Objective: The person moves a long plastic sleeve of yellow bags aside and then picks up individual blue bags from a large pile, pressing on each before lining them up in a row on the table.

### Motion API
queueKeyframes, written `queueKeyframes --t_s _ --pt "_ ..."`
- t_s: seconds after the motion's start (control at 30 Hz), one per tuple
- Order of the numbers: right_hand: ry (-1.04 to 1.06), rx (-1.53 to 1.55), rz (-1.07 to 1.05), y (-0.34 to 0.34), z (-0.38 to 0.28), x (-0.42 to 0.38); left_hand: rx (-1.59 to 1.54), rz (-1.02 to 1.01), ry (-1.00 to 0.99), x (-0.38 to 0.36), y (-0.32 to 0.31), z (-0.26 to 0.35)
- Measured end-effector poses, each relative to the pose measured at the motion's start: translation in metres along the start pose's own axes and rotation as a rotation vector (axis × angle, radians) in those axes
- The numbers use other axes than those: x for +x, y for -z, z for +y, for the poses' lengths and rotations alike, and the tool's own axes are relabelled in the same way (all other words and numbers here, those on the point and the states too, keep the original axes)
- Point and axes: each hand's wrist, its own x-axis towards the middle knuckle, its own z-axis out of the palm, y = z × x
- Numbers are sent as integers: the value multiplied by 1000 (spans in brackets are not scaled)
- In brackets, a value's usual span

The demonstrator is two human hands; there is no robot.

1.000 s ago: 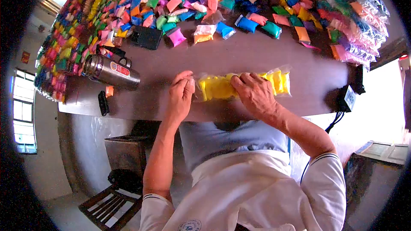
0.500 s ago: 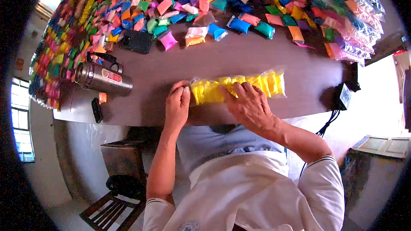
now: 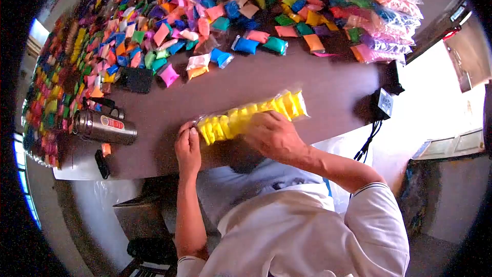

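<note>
Soft-looking cargo: the clear bag of yellow packets

And here it is, lying aslant on the brown table, near the front edge, its right end set farther back than its left; the left hand is at the left end, thumb and fingers pressed together, seemingly pinching the clear film at the corner; the right hand is over the middle, fingers curled in, but the tips are blurred and I cannot tell whether they grip or merely touch; now, the handling: this looks light, soft and floppy, a plump row likely to sag if lifted by one end; the film shines, so it is probably slippery, and perhaps thin enough to tear under a hard tug; the soundest hold, I judge, is one hand at each end, or a flat palm beneath the middle, with no hard squeezing!
</note>
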Motion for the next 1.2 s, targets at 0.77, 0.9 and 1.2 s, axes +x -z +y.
queueKeyframes --t_s 0.77,0.9,1.2 --pt "-995 420 14 61 95 -28 32 22 10 0 -1 11" --pt "-860 224 5 57 94 -43 30 4 11 1 -1 12" --pt "-1022 534 150 49 84 -44 128 21 -61 2 -6 19"
